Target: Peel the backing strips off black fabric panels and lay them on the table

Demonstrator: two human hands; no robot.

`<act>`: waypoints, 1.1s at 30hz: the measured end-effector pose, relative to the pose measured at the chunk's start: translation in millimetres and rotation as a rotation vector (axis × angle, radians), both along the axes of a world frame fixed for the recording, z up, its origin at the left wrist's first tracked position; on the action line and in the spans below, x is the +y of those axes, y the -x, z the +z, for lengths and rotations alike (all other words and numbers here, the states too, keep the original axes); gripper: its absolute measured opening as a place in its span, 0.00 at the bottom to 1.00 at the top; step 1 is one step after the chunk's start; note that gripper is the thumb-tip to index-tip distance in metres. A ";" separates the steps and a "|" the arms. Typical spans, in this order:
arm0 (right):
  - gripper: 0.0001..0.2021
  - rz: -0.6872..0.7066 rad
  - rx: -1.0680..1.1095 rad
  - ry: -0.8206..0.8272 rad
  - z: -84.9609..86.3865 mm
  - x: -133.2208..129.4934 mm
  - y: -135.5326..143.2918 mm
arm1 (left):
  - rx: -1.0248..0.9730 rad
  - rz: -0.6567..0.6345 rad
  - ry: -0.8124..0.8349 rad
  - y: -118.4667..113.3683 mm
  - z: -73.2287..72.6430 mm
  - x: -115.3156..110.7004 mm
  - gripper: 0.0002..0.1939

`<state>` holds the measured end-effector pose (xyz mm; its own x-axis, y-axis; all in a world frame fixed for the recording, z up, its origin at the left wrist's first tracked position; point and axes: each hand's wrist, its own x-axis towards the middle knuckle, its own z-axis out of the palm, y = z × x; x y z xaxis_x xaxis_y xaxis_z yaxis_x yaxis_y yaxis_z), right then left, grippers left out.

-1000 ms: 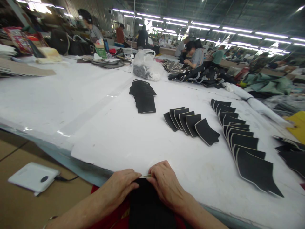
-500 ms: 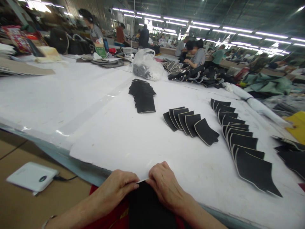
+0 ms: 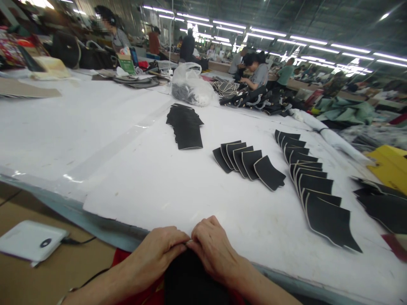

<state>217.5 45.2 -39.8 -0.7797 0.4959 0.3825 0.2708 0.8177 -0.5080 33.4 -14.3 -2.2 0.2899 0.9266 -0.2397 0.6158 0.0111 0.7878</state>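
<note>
A black leather-like panel point(image 3: 190, 279) hangs at the table's near edge, below my two hands. My left hand point(image 3: 167, 245) pinches its top edge between thumb and fingers. Close against it, my right hand point(image 3: 211, 243) pinches the same edge, thumb beside thumb. The fingers cover most of that edge. On the table ahead, several black pieces with pale edges lie fanned in a short row point(image 3: 249, 163). A longer overlapping row of black pieces point(image 3: 327, 216) runs down the right side, and a stack of black pieces point(image 3: 189, 133) lies farther back.
The white-covered table point(image 3: 133, 182) stretches ahead. A clear plastic bag point(image 3: 192, 87) stands at the back, near piled black straps point(image 3: 260, 101). A white roll point(image 3: 337, 142) and a yellow object point(image 3: 389, 165) lie right. Lower left is a white device point(image 3: 30, 241) with a cable. Other people work behind.
My hands have come closer together along the panel's edge, covering the pale strip that showed between them. The view has shifted slightly, so the table items appear farther left.
</note>
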 end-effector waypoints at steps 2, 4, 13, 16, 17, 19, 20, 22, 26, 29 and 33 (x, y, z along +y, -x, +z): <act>0.07 -0.039 0.037 0.076 3.1 -1.8 -2.1 | -0.023 -0.014 0.018 -1.6 0.5 -0.1 0.17; 0.05 -0.060 0.034 0.150 7.7 -2.0 -6.5 | -0.042 -0.024 0.040 -2.2 1.2 -0.4 0.18; 0.06 0.054 -0.236 0.266 27.3 7.3 -29.1 | -0.070 -0.049 0.030 -3.3 -0.1 -1.5 0.15; 0.05 0.031 -0.209 0.337 27.0 9.1 -30.1 | -0.073 -0.053 0.044 -5.5 6.1 -1.6 0.15; 0.05 0.024 -0.199 0.356 26.8 9.8 -30.2 | -0.072 -0.055 0.043 -5.9 8.3 -1.8 0.16; 0.06 0.011 -0.176 0.390 26.6 11.5 -30.2 | -0.070 -0.061 0.037 -6.0 11.0 -2.4 0.15; 0.06 0.007 -0.167 0.404 26.6 12.4 -30.1 | -0.068 -0.065 0.037 -5.8 11.3 -2.6 0.15; 0.07 -0.008 -0.155 0.422 26.6 13.6 -29.4 | -0.061 -0.068 0.044 -5.4 9.3 -2.2 0.15; 0.07 -0.073 -0.137 0.434 25.7 13.3 -24.6 | 0.012 -0.057 0.015 -6.8 -0.2 3.1 0.15; 0.06 -0.072 -0.115 0.473 26.1 13.2 -22.0 | 0.024 -0.066 -0.010 -9.4 -4.7 8.7 0.15; 0.06 -0.031 -0.100 0.593 29.0 17.1 -28.2 | -0.042 -0.043 0.026 -9.8 -4.1 11.6 0.15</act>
